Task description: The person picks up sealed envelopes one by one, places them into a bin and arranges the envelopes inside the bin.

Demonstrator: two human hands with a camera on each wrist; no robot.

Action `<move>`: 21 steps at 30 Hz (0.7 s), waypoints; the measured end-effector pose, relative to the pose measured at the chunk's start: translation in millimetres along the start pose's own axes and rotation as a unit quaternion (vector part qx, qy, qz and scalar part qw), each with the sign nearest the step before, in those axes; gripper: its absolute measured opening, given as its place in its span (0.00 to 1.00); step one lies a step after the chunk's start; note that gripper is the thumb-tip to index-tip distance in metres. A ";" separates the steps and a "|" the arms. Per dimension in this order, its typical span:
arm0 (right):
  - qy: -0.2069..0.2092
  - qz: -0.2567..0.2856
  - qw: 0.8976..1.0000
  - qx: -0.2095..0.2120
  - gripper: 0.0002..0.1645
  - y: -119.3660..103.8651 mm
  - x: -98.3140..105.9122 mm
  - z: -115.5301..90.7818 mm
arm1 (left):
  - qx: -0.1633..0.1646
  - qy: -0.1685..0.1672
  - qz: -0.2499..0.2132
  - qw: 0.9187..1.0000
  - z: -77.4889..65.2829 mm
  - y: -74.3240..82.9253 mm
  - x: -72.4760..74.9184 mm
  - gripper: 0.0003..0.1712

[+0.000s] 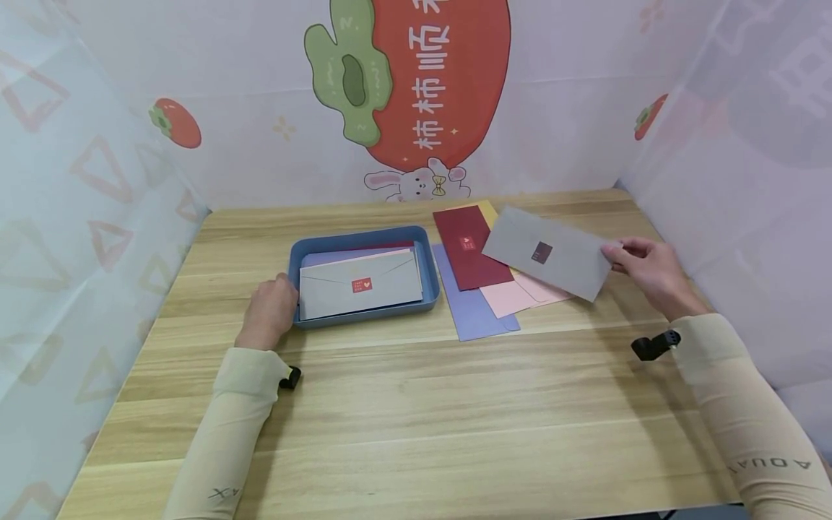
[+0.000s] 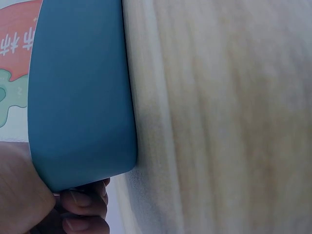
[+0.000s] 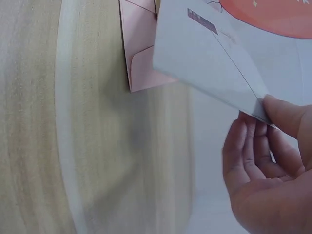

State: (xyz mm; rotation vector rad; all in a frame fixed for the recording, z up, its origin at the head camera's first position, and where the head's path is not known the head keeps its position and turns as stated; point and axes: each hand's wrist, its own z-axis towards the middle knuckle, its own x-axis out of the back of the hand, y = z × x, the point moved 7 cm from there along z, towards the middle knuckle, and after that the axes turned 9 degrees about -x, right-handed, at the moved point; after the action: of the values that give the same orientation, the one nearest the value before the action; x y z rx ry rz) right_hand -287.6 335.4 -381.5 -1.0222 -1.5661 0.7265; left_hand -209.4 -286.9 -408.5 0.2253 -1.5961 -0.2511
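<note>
My right hand (image 1: 653,274) pinches the right corner of a grey envelope (image 1: 552,253) between thumb and fingers. The envelope, with a dark sticker, is raised and tilted over the other envelopes, as the right wrist view also shows. At the left, my left hand (image 1: 269,310) grips the short side of a blue tray (image 1: 364,315), its fingers curled at the tray's end in the left wrist view. Inside the tray lies a stack of envelopes, topped by a light grey envelope (image 1: 331,292) with a red heart sticker.
Right of the tray, a dark red envelope (image 1: 477,267) overlaps a lavender envelope (image 1: 471,318), pink envelopes (image 1: 503,300) and a yellow envelope (image 1: 487,211). All rest on a wooden table (image 1: 416,412). Printed cloth walls (image 1: 260,159) enclose its back and sides.
</note>
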 end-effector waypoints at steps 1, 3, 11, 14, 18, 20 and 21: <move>0.012 -0.006 1.000 0.007 0.28 -2.3 0.9 -0.7 | 0.001 -0.001 -0.001 1.000 0.1 -0.7 -0.4 0.17; 0.028 -0.007 0.999 0.016 0.23 -6.3 2.7 -2.1 | 0.002 -0.001 -0.002 1.000 0.1 -1.3 -0.7 0.17; 0.071 -0.026 0.997 0.011 0.22 -20.1 7.2 -2.3 | -0.002 0.000 -0.004 1.000 0.3 -0.8 0.7 0.16; 0.082 -0.044 0.996 0.009 0.29 -25.0 8.7 -3.5 | -0.002 -0.001 -0.005 1.000 0.8 -0.6 0.5 0.16; 0.087 -0.057 0.994 0.018 0.34 -32.2 10.2 -5.1 | 0.000 -0.003 -0.006 1.000 0.4 -0.5 0.3 0.16; 0.089 -0.056 0.994 0.027 0.33 -35.9 10.8 -5.4 | 0.002 -0.003 -0.007 1.000 0.1 -1.0 0.0 0.16; 0.089 -0.056 0.994 0.031 0.33 -37.7 10.9 -5.5 | 0.002 -0.003 -0.007 1.000 -0.2 -1.0 0.2 0.16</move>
State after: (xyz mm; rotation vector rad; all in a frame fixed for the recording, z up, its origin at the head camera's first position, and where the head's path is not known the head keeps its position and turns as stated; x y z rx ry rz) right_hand -291.9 328.1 -342.8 -0.9211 -1.4261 0.5868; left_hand -209.3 -288.0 -408.6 0.2392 -1.6021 -0.2587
